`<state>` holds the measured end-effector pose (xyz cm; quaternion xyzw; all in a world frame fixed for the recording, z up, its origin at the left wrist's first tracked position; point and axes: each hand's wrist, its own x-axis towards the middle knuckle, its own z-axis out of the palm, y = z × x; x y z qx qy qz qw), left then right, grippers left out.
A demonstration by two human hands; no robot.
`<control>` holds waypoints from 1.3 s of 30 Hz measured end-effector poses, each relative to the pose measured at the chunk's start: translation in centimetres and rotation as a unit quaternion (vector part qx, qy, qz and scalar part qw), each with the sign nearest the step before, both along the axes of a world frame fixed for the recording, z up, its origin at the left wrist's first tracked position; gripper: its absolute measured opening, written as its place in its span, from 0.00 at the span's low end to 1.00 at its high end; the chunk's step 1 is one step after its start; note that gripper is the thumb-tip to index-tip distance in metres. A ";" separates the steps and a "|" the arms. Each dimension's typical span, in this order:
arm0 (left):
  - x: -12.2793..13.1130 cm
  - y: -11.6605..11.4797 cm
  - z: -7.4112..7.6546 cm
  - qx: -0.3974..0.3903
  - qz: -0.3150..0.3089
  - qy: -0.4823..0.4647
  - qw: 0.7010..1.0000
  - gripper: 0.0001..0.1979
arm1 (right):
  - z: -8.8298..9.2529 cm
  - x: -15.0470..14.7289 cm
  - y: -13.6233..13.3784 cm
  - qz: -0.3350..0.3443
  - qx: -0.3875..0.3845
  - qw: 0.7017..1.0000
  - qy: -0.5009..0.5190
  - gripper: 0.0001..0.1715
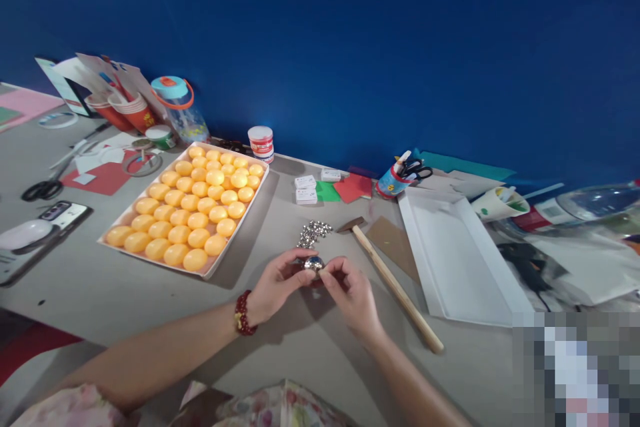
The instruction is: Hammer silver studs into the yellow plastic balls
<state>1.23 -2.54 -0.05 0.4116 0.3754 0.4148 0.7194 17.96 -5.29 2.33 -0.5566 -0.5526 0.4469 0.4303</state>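
Note:
My left hand (274,285), with a dark red bead bracelet at the wrist, holds a small round ball (313,263) covered in shiny silver studs. My right hand (354,295) is closed in a pinch against the ball's right side. Whatever lies between those fingertips is too small to make out. Just beyond the ball is a loose pile of silver thumbtacks (315,231). A hammer (393,283) with a wooden handle lies right of my right hand.
On the left, a shallow box (239,220) holds many orange balls. An upright white tray (455,260) lies at right. Small white boxes (306,196), red paper (354,188) and a pen cup (391,183) sit near the blue wall. Scissors (44,189) and a phone (63,220) lie far left.

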 end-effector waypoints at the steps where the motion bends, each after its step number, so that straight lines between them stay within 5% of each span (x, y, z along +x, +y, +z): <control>1: 0.0 0.0 0.0 -0.001 0.000 0.000 1.000 0.19 | -0.1 0.0 0.0 0.002 -0.001 1.000 0.002 0.12; 19: 0.0 0.1 0.2 -0.008 -0.023 -0.027 0.999 0.20 | 0.3 0.2 -0.4 -0.008 -0.016 0.999 0.043 0.16; 24: -0.2 0.3 0.3 -0.022 -0.030 -0.080 0.996 0.19 | 1.2 3.4 0.8 -0.027 0.032 0.997 -0.070 0.17; 27: -0.2 0.4 0.5 -0.011 -0.026 -0.075 0.997 0.18 | 1.4 6.3 1.7 -0.024 0.067 0.963 -0.259 0.14; 31: -0.2 0.3 0.6 -0.007 -0.022 -0.065 0.998 0.17 | 0.5 8.7 1.9 -0.018 0.104 0.876 -0.471 0.12; 35: -0.5 0.2 0.5 0.012 -0.028 -0.057 0.998 0.18 | -0.4 8.9 1.9 -0.001 0.108 0.802 -0.587 0.17; 39: -0.8 0.3 0.5 0.045 -0.036 -0.057 0.997 0.19 | -0.7 8.9 2.1 -0.008 0.090 0.780 -0.619 0.14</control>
